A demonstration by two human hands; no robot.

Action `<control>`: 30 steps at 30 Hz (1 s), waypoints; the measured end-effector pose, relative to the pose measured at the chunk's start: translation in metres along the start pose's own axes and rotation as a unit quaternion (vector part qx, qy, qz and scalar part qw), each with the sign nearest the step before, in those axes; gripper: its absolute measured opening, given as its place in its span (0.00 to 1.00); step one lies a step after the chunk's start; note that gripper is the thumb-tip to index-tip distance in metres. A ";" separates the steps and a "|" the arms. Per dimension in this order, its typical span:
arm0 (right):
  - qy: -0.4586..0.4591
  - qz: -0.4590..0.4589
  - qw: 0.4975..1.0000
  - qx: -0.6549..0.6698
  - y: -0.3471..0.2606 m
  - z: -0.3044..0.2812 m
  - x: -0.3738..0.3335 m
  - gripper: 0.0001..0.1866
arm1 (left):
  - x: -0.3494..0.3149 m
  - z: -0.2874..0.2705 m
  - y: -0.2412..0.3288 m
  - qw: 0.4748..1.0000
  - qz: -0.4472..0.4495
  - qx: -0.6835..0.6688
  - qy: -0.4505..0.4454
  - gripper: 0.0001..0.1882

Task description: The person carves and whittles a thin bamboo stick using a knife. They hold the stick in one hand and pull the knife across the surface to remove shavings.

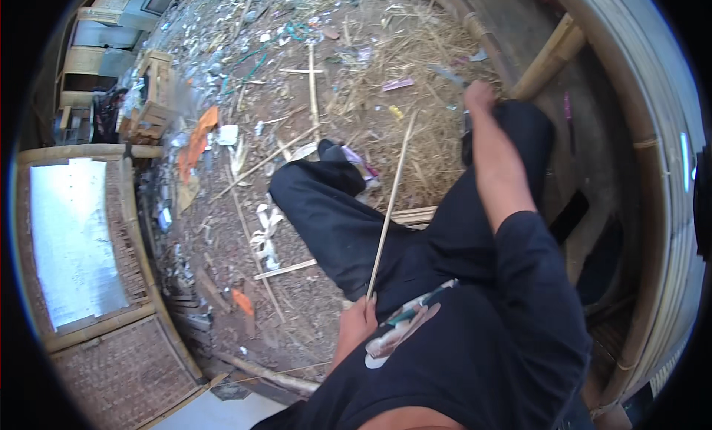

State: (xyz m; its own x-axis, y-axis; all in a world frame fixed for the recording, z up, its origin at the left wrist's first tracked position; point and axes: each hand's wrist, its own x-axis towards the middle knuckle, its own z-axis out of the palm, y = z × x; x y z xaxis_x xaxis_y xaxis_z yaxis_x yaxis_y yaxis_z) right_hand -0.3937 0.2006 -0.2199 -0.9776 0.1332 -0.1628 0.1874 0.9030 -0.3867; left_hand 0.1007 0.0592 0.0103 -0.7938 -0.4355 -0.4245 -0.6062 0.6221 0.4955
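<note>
My left hand (pixel 359 320), low at my lap, is closed on the near end of a long thin bamboo strip (pixel 391 196). The strip slants away between my legs, its far tip over the dry straw. Farther out, beside my right knee, my right hand (pixel 480 96) is closed on a knife; its blade (pixel 447 75) points left and away from me. Blade and strip are apart. Across the gap between my thighs lie several pale bamboo strips (pixel 415 216), partly hidden by my legs.
Scattered litter, straw (pixel 423 44) and loose sticks (pixel 312 81) cover the ground ahead. To the left stand a woven bamboo panel (pixel 104 374) and a wooden crate (pixel 153 96). A bamboo post (pixel 549 59) rises at the right, and an orange scrap (pixel 196 144) lies left of my knee.
</note>
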 end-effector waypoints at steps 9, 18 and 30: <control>-0.108 -0.044 0.990 0.085 -0.073 -0.062 -0.050 0.15 | 0.053 -0.023 0.006 0.982 -0.099 -0.142 -0.081 0.20; -0.169 -0.239 0.956 0.023 -0.094 -0.066 -0.108 0.13 | 0.068 -0.013 0.025 0.981 -0.077 -0.166 -0.060 0.20; -0.106 -0.191 0.974 0.065 -0.093 -0.046 -0.095 0.11 | 0.062 -0.014 0.062 0.998 -0.010 -0.047 -0.030 0.16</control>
State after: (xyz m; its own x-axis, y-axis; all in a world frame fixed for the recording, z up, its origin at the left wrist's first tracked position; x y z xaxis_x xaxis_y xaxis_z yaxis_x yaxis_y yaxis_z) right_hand -0.3223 0.1228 -0.1270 -0.9391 -0.3023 -0.1634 -0.1623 0.8093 -0.5646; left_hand 0.0133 0.0621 0.0254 -0.7792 -0.4061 -0.4774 -0.6257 0.5484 0.5547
